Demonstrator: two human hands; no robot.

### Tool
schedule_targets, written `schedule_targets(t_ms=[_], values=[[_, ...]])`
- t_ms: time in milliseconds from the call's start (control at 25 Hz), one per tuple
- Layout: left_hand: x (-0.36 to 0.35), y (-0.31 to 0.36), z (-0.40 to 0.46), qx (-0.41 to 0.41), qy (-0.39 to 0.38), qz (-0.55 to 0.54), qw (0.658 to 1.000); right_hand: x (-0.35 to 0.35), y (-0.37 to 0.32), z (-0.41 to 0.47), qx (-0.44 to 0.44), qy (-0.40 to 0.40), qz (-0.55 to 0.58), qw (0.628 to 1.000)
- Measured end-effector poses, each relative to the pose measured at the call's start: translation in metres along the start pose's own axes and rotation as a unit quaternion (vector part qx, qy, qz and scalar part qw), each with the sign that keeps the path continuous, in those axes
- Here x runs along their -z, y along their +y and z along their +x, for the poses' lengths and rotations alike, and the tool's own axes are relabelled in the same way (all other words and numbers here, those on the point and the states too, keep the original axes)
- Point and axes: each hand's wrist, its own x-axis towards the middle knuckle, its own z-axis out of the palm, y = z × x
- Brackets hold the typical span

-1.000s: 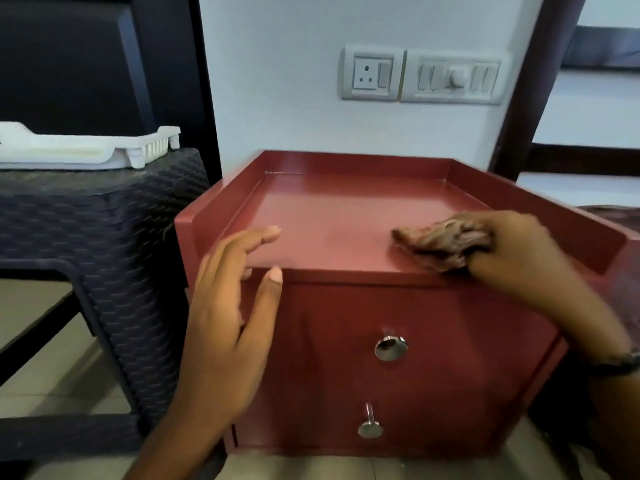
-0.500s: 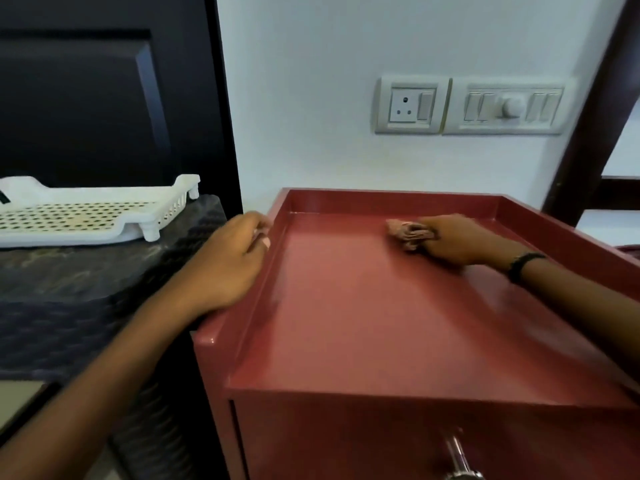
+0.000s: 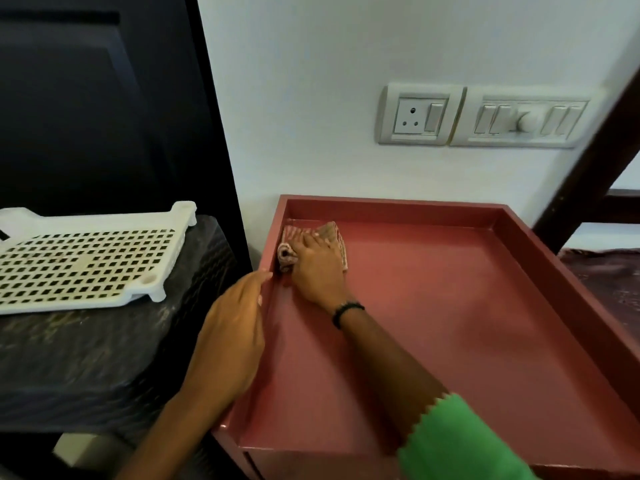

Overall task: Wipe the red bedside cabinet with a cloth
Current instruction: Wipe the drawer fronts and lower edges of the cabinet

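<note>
The right hand [image 3: 317, 268] presses the cloth [image 3: 289, 249] flat in the cabinet [image 3: 450, 306] top's upper-left corner (bare surface lies rightward); the left hand [image 3: 232, 337], fingers loosely together, rests on the rim.

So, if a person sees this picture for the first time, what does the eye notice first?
First, the red cabinet top with its raised rim, filling the lower right. In its far left corner the right hand presses a crumpled cloth, while the left hand rests on the left rim. A white perforated tray lies on the dark stool at left.

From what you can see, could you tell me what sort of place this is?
Probably a bedroom at home: a red bedside cabinet against a white wall, a wall socket with switches above it.
</note>
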Motion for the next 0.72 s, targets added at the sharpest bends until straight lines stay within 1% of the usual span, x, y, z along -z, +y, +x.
schedule_targets(t_ms=[40, 80, 120, 160, 200, 240, 280, 320, 360, 400, 440, 480, 560, 600, 640, 680, 720], values=[[0.001, 0.001, -0.001, 0.004, -0.005, 0.0, 1.0, 0.006, 0.01, -0.02, 0.051, -0.025, -0.01, 0.998], [0.002, 0.003, -0.002, 0.008, -0.01, -0.004, 1.0, 0.016, 0.029, -0.044, 0.108, -0.026, -0.03, 0.993], [0.005, 0.007, -0.003, 0.011, -0.015, -0.004, 1.0, 0.03, 0.055, -0.064, 0.136, -0.003, -0.045, 0.99], [0.007, 0.009, -0.004, 0.016, -0.02, 0.001, 1.0, 0.045, 0.085, -0.081, 0.125, 0.026, -0.062, 0.99], [0.008, 0.011, -0.002, 0.025, -0.024, 0.013, 0.999, 0.062, 0.113, -0.096, 0.063, 0.064, -0.079, 0.993], [0.012, 0.014, -0.001, 0.037, -0.03, 0.028, 0.998, 0.076, 0.136, -0.112, -0.028, 0.091, -0.09, 0.991], [0.013, 0.017, -0.001, 0.045, -0.032, 0.04, 0.998, 0.085, 0.15, -0.131, -0.126, 0.097, -0.091, 0.983], [0.017, 0.021, -0.001, 0.048, -0.038, 0.044, 0.997, 0.088, 0.15, -0.149, -0.209, 0.101, -0.093, 0.968], [0.021, 0.028, -0.002, 0.051, -0.046, 0.044, 0.997, 0.088, 0.138, -0.164, -0.261, 0.103, -0.093, 0.955], [0.025, 0.038, -0.007, 0.058, -0.047, 0.04, 0.996, 0.084, 0.116, -0.176, -0.274, 0.107, -0.089, 0.952], [0.03, 0.052, -0.016, 0.081, -0.042, 0.021, 0.996, 0.076, 0.087, -0.186, -0.252, 0.11, -0.074, 0.959], [0.035, 0.067, -0.029, 0.115, -0.034, -0.012, 0.993, 0.065, 0.055, -0.193, -0.201, 0.108, -0.067, 0.971], [0.043, 0.096, -0.06, 0.171, -0.035, -0.075, 0.982, 0.048, -0.006, -0.206, -0.043, 0.052, -0.063, 0.996], [0.048, 0.106, -0.075, 0.187, -0.051, -0.092, 0.977, 0.044, -0.022, -0.213, 0.025, 0.015, -0.063, 0.998], [0.05, 0.112, -0.089, 0.201, -0.07, -0.098, 0.972, 0.042, -0.017, -0.221, 0.072, -0.006, -0.066, 0.995], [0.053, 0.115, -0.102, 0.211, -0.086, -0.095, 0.969, 0.048, 0.004, -0.232, 0.083, -0.012, -0.081, 0.993], [0.056, 0.119, -0.112, 0.222, -0.103, -0.092, 0.965, 0.063, 0.03, -0.244, 0.061, -0.01, -0.097, 0.993]])
